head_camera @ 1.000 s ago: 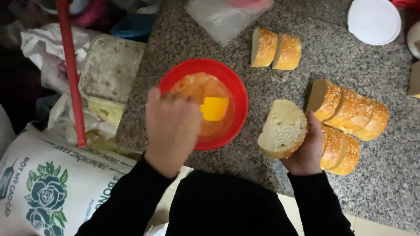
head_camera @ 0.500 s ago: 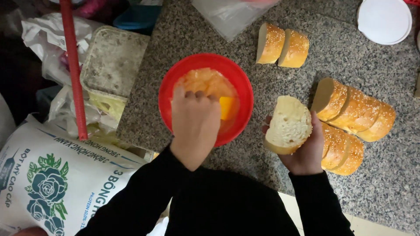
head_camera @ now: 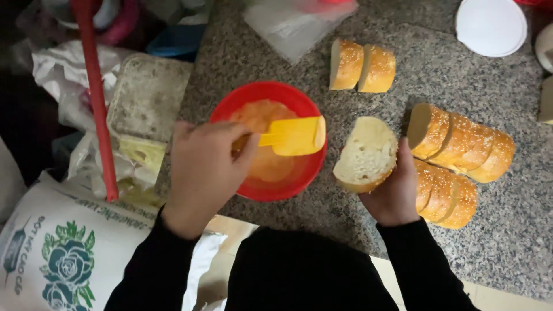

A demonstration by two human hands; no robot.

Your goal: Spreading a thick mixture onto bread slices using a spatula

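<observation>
My left hand [head_camera: 204,173] was closed around the handle of a yellow spatula [head_camera: 294,136]. The flat end of the spatula hung over the red bowl [head_camera: 230,106], just above the orange spread [head_camera: 262,115] inside it. I could not tell if any spread was sitting on the blade.

My right hand [head_camera: 394,193] was wrapped around a thick slice of bread [head_camera: 366,152]. I held it up with the soft white side facing me, just beside the bowl. The bread looked plain, with no spread on it yet.

So I think I was at the scooping step, with the spatula loaded or about to be loaded. The move after that looked like a small one: bring the blade across to the white face of the slice and wipe it flat. That needed a gentle push, because soft bread tears, and my right hand had to keep the slice steady.

More cut bread pieces [head_camera: 461,144] lay on the speckled stone counter [head_camera: 507,230] near my right hand, and two more pieces [head_camera: 363,66] lay behind the bowl. A white round lid [head_camera: 491,26] sat far back.
</observation>
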